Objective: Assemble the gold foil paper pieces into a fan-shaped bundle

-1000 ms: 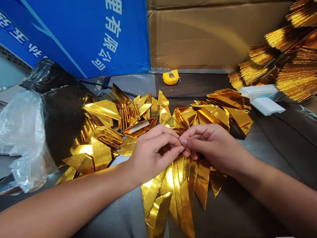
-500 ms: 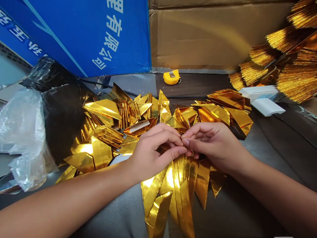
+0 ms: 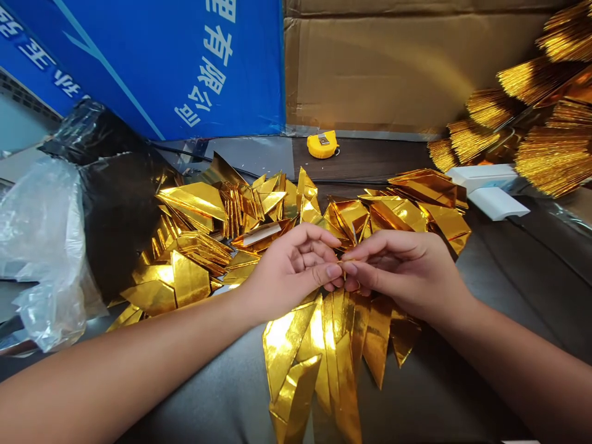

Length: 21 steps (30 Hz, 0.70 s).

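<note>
The two hands meet tip to tip over a dark table [image 3: 203, 382], thumbs and fingers pinched on a gold piece [image 3: 343, 265] that sits right between them, mostly hidden by the fingertips. The left hand [image 3: 298, 268] has its thumb against the piece, the forefinger arched above the thumb and apart from it, the other fingers curled under; the right hand [image 3: 407, 268] grips with thumb and forefinger together, the rest bent beneath. Whether the piece joins the gold strips [image 3: 335, 351] fanned out just below the fingers, toward the body, cannot be told. Just beyond the fingers lies a heap of folded gold paper [image 3: 194, 202], spreading to both sides, with a white slip [image 3: 262, 234] in one fold to the left of the fingertips. Farther beyond them sits a yellow tape measure [image 3: 322, 144], in front of a brown carton [image 3: 370, 74] and a blue board [image 3: 185, 55]. Well left of the fingers are a black bag [image 3: 118, 216] and a clear bag [image 3: 50, 246]; well to their right and beyond, a white box [image 3: 483, 177] beside pleated gold fans [image 3: 550, 157].
</note>
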Available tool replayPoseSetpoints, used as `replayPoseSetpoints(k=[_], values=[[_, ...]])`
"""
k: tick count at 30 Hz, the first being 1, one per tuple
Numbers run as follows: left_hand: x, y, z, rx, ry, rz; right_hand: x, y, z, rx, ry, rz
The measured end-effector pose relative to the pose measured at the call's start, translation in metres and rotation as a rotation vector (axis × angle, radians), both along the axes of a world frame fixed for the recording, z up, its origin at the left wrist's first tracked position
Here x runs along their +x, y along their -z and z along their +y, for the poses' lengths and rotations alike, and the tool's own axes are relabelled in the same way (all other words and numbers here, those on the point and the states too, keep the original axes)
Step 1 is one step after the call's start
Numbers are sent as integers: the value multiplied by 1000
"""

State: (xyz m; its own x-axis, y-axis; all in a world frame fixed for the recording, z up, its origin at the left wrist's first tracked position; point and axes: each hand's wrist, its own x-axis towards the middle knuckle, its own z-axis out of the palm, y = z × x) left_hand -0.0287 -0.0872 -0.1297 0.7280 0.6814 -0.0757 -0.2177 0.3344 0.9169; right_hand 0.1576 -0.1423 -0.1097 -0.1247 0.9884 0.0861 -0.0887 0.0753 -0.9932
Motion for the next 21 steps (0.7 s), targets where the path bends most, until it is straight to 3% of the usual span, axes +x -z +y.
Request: replayPoseSetpoints(k=[7, 12, 16, 21], values=[[2, -2, 0, -23, 18, 0, 6, -2, -3, 195, 6, -290], [0, -1, -3, 109, -8, -35, 10, -2, -2, 516, 59, -662], [1, 0, -4, 117, -34, -82, 13, -3, -2, 750, 97, -857], [2, 0, -4, 79, -78, -155, 11, -3, -5, 843, 160, -947]])
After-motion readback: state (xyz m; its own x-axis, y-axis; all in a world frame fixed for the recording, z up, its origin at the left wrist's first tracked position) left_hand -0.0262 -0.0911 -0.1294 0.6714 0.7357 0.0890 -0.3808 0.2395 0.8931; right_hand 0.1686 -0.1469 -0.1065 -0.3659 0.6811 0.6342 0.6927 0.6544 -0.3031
